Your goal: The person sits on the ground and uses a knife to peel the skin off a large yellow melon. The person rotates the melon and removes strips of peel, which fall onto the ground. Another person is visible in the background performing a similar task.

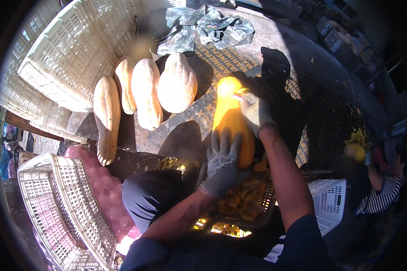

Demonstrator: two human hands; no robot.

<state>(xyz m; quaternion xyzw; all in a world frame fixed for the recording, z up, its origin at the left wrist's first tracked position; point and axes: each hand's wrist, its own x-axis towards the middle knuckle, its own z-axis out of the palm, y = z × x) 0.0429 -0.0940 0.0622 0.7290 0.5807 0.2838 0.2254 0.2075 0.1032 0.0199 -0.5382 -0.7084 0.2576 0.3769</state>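
A peeled orange squash [229, 117] lies lengthwise in front of me, its far end brightly sunlit and its near end over a dark crate [268, 203] of peelings. My left hand [222, 162], in a grey glove, grips the near end with fingers spread over the top. At the far end, my gloved right hand [257, 111] holds a small peeling tool [237, 97] against the right side. The tool is mostly hidden by glare and fingers. A yellow strip of peel [242, 90] shows beside it. To the left lie several unpeeled pale squashes [177, 84].
White plastic crates [71, 44] stack up at the far left. Nearer are tilted crates [68, 203] and a pink mesh sack [101, 193]. Camouflage cloth [217, 27] lies at the table's back. On the right, a person in a striped sleeve [380, 196] is beside a yellow squash [355, 152].
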